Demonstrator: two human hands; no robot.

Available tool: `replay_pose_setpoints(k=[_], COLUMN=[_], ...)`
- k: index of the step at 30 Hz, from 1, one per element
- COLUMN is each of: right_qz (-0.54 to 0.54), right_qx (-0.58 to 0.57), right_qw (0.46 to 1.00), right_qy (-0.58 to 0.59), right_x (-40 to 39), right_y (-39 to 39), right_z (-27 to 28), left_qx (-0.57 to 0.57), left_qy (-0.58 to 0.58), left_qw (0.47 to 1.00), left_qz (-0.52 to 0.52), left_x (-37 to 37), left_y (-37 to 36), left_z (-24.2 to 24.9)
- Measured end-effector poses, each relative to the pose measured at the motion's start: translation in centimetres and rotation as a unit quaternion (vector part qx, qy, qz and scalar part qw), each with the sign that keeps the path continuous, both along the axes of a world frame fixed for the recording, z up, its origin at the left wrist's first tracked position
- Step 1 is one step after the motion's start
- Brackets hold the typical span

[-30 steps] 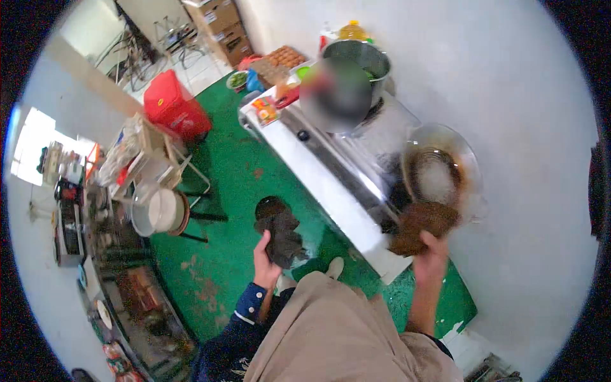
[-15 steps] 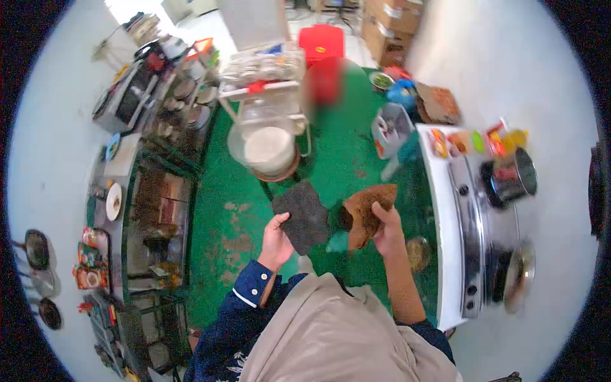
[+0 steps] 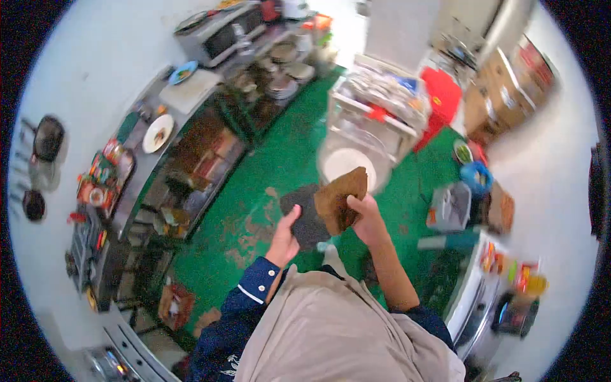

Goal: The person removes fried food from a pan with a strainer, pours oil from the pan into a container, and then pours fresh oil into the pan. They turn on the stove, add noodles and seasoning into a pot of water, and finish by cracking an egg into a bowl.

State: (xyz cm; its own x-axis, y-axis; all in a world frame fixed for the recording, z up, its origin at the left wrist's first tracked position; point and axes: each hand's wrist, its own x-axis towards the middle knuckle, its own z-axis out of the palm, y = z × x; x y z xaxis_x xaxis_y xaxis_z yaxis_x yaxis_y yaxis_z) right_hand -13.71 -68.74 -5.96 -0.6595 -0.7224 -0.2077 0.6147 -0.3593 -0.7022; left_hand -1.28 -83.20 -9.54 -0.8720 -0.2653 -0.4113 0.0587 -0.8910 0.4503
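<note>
My left hand (image 3: 284,240) is closed on a dark grey, flat cloth-like piece (image 3: 309,219), its thumb on top. My right hand (image 3: 367,219) grips a brown, bent piece (image 3: 342,198) between thumb and fingers. The brown piece overlaps the right part of the grey one in this view. Both are held in front of my body over the green floor. What the two pieces are made of is too blurred to tell.
Ahead stands a white rack (image 3: 375,108) by a tub of white contents (image 3: 349,167). A counter on the left holds a plate (image 3: 158,134) and a microwave (image 3: 223,35). To the right are a grey bin (image 3: 449,207), a stove (image 3: 474,312) and cardboard boxes (image 3: 503,95).
The view has turned left, so the rack and bin appear farther right. My hands have come closer together, and the brown piece now overlaps the grey one.
</note>
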Motion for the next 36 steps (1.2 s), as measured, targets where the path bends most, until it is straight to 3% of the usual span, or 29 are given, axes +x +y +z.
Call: replay_pose_setpoints(k=[6, 9, 11, 13, 14, 15, 17, 19, 21, 24, 25, 29, 32, 36], right_qz=[0.131, 0.224, 0.289, 0.326, 0.339, 0.353, 0.407, 0.438, 0.439, 0.445, 0.446, 0.448, 0.489, 0.567], right_qx=[0.095, 0.08, 0.065, 0.064, 0.065, 0.049, 0.044, 0.056, 0.056, 0.078, 0.091, 0.087, 0.083, 0.083], right_qw=[0.978, 0.967, 0.951, 0.941, 0.929, 0.923, 0.912, 0.895, 0.897, 0.891, 0.888, 0.883, 0.862, 0.818], right_qy=[0.129, 0.094, 0.087, -0.062, -0.134, -0.149, -0.04, 0.063, 0.012, 0.036, 0.058, 0.109, 0.108, 0.049], right_x=[-1.3, -2.1, -2.4, -1.1, -0.4, 0.9, 3.7, 6.9, 9.7, 12.4, 13.4, 18.4, 22.1, 31.0], right_y=[-13.0, -18.8, -21.9, -26.1, -28.2, -30.5, -35.4, -40.2, -45.6, -54.3, -56.7, -66.1, -74.5, -82.0], right_z=[-0.8, -3.1, -5.6, -6.0, -6.3, -7.9, -7.2, -6.9, -5.8, -5.4, -5.3, -1.7, -6.8, -7.3], left_qx=[-0.202, -0.267, -0.394, -0.514, -0.542, -0.57, -0.598, -0.528, -0.444, -0.135, -0.095, -0.015, 0.036, 0.086], left_qy=[-0.056, -0.122, -0.224, -0.282, -0.294, -0.306, -0.309, -0.301, -0.312, -0.197, -0.197, -0.189, -0.176, -0.15], left_qw=[0.967, 0.927, 0.849, 0.752, 0.73, 0.708, 0.677, 0.716, 0.749, 0.837, 0.836, 0.792, 0.754, 0.71], left_qz=[0.143, 0.232, 0.272, 0.303, 0.294, 0.284, 0.298, 0.343, 0.38, 0.493, 0.503, 0.58, 0.631, 0.682], left_x=[-1.4, 0.3, 2.2, 4.5, 5.6, 7.0, 9.4, 13.0, 17.2, 22.7, 25.5, 32.3, 35.8, 40.2], left_y=[-6.4, -10.9, -13.7, -17.1, -18.7, -20.5, -24.9, -29.6, -34.5, -40.9, -42.4, -44.9, -46.2, -46.7], left_z=[-0.5, -1.8, -2.9, -1.5, 0.4, 2.4, 2.9, 1.8, 0.9, -1.4, -4.2, -5.8, -8.4, -10.7])
